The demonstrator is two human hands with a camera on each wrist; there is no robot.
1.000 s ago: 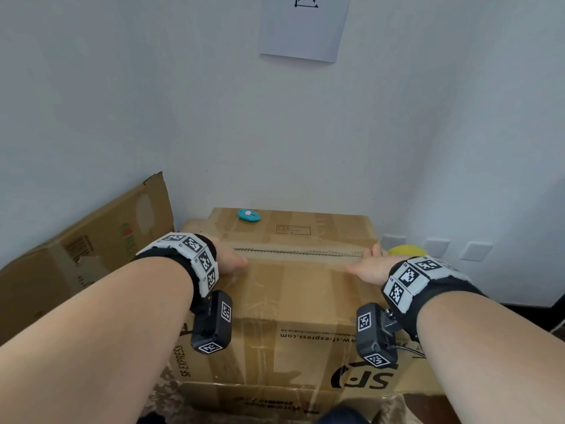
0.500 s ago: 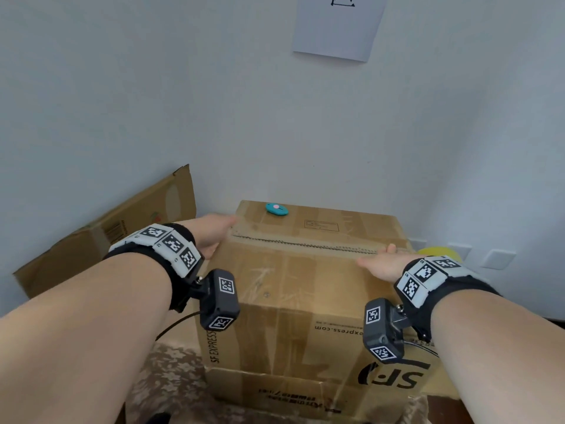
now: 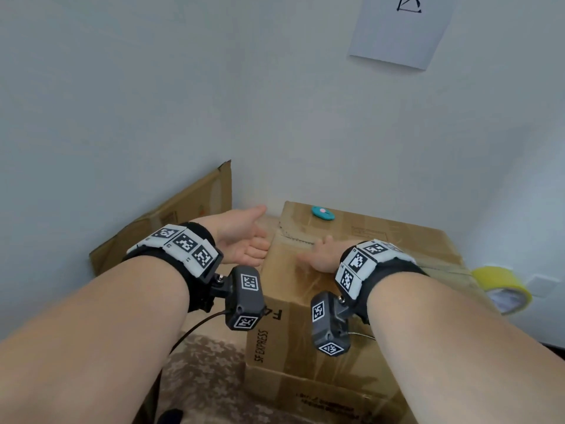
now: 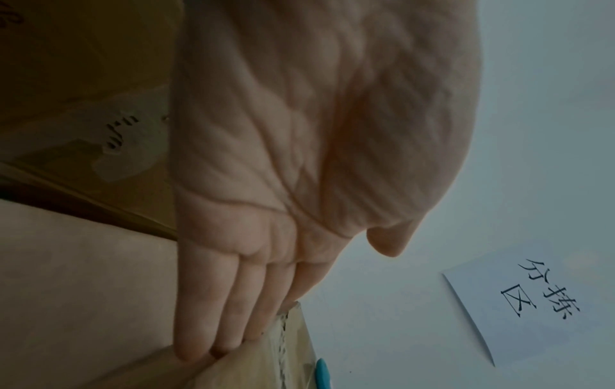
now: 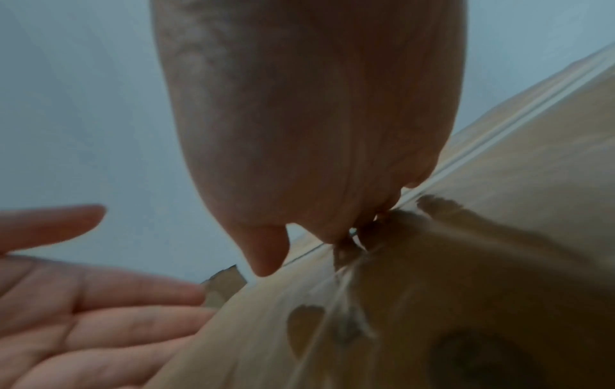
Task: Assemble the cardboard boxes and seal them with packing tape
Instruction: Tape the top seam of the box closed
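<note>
A closed brown cardboard box (image 3: pixel 382 240) printed SF EXPRESS stands before me, clear tape with a jagged edge running across its top. My left hand (image 3: pixel 241 237) lies flat with straight fingers (image 4: pixel 213 310) against the box's left side near the top corner. On the taped top near the left end my right hand (image 3: pixel 324 255) presses palm down, its fingers (image 5: pixel 266 252) extended. A yellow roll of packing tape (image 3: pixel 501 286) sits at the box's right edge. A small teal cutter (image 3: pixel 323 213) rests on the far part of the top.
A flattened cardboard box (image 3: pixel 171 221) leans against the white wall on the left. A paper sign (image 3: pixel 400 29) hangs on the wall above. Patterned cloth (image 3: pixel 208 377) covers the surface under the box. Wall sockets (image 3: pixel 541 286) sit low on the right.
My left hand slid off the box top, round the left corner onto the side. My right hand swept left along the tape from the right end. My view shifted left, so the box sits further right.
</note>
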